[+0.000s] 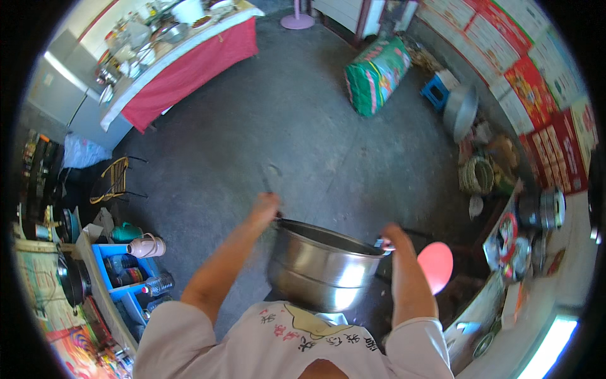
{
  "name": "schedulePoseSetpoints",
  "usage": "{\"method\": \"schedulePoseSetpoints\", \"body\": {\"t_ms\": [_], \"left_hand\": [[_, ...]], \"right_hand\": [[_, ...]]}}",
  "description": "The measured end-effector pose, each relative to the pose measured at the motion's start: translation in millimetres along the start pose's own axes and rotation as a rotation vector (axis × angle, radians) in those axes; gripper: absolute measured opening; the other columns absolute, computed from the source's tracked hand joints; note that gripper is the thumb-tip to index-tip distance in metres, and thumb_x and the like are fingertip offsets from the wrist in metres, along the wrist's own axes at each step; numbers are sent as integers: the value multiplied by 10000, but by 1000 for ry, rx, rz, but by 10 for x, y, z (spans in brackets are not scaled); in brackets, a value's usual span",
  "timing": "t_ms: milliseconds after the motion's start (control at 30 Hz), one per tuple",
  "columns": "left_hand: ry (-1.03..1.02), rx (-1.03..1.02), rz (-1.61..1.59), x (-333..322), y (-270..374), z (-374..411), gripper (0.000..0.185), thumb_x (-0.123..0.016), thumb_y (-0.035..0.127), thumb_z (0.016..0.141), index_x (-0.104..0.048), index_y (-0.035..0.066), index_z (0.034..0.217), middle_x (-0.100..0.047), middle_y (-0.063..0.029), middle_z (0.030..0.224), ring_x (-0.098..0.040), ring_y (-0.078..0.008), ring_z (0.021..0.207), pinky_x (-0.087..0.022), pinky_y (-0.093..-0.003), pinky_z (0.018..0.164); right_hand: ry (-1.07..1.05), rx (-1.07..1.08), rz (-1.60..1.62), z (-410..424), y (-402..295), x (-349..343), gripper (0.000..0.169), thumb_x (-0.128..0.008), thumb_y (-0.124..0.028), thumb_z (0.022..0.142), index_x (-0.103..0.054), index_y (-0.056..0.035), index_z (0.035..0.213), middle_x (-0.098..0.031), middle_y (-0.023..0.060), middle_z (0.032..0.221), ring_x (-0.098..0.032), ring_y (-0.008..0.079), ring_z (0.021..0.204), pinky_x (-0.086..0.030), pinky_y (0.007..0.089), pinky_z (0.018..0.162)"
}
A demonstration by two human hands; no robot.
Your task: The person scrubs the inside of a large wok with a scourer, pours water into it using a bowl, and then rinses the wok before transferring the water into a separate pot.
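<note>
A large stainless steel stockpot [322, 272] hangs in front of my body, its rim slightly lower on the right. My left hand [266, 207] grips the handle at the pot's left side. Just beyond that hand a thin dark blurred shape [266, 179] points away from me; I cannot tell what it is. On the opposite side, my right hand [394, 233] is closed around the right metal handle. Only a dark strip of the inside shows, so the contents are hidden. A round pink object [435, 267] lies to the right of my right forearm.
Grey concrete floor [284, 123] spreads ahead. A cluttered table [199, 71] with red cloth stands at upper left, a stuffed green sack [378, 76] at upper right. A pink thermos [147, 246] and yellow-framed chair [116, 180] are leftward; a counter [487, 293] runs along the right.
</note>
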State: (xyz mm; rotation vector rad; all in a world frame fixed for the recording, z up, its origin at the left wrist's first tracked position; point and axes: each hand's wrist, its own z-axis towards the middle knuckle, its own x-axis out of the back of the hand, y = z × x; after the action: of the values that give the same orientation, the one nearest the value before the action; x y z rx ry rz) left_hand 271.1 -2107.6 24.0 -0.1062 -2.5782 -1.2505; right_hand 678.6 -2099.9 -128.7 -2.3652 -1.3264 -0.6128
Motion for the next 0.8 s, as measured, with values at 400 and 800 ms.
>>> {"method": "schedulePoseSetpoints", "body": {"t_ms": [400, 800], "left_hand": [[984, -214, 48, 2795, 487, -24, 291, -454, 265, 853, -490, 30, 686, -523, -62, 606, -448, -155, 396, -369, -293, 358], [1408, -167, -379, 2741, 1516, 764, 245, -439, 278, 868, -471, 61, 760, -591, -99, 641, -414, -112, 451, -332, -249, 425]], "right_hand": [[-331, 566, 927, -890, -3451, -256, 265, -440, -179, 869, -515, -18, 1065, -568, 105, 643, -544, 173, 487, -458, 315, 477], [-383, 966, 831, -860, -5576, 1903, 443, -497, -127, 861, -393, 25, 1263, -551, 38, 770, -503, 94, 583, -434, 249, 548]]}}
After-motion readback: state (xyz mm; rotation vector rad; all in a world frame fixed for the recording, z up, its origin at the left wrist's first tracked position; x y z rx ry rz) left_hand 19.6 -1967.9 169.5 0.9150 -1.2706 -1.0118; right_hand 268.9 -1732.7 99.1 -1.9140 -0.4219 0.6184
